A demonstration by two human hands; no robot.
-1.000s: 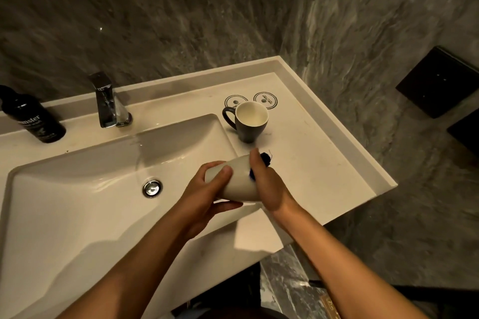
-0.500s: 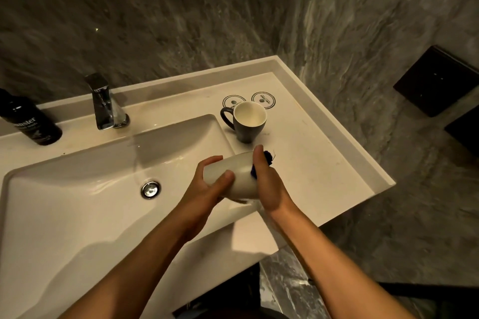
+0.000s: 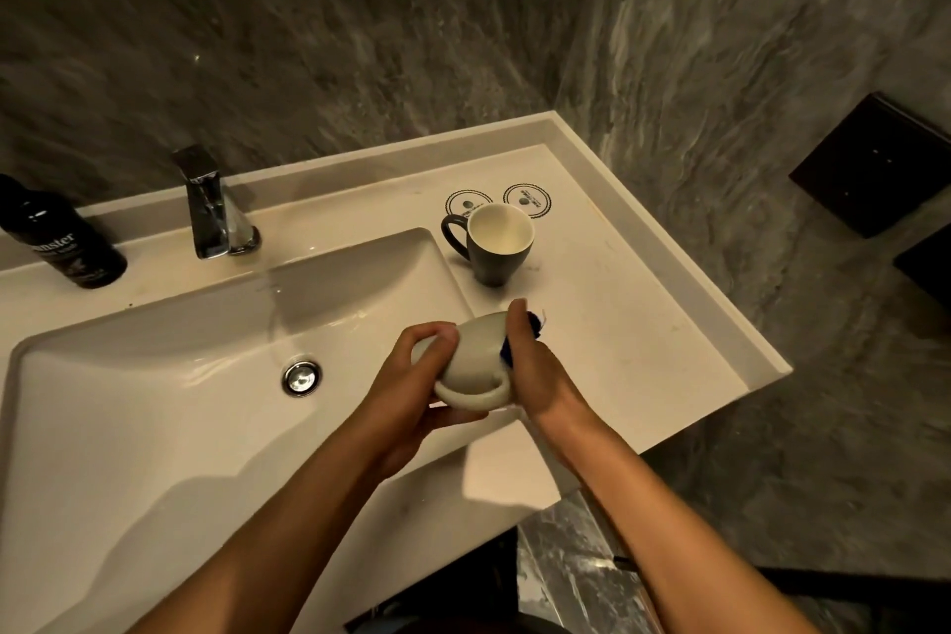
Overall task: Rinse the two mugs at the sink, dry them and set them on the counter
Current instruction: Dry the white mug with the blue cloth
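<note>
A white mug [image 3: 476, 359] lies on its side in my hands above the basin's right edge, its handle turned toward me. My left hand [image 3: 411, 386] grips its base end. My right hand [image 3: 535, 371] presses a dark blue cloth [image 3: 514, 340] against the mug's open end; most of the cloth is hidden by my fingers. A dark grey mug [image 3: 496, 242] with a pale inside stands upright on the counter [image 3: 643, 335], just beyond my hands, handle to the left.
The white basin [image 3: 154, 402] with its drain [image 3: 302, 377] fills the left. A chrome tap [image 3: 208, 203] stands behind it, with no water running. A black bottle [image 3: 62, 237] stands far left. Two round coasters [image 3: 526, 201] lie behind the grey mug. Stone walls close the back and right.
The white mug has rolled in my hands, so its handle now faces me at the bottom. My left fingers shifted on its base. The grey mug has not moved.
</note>
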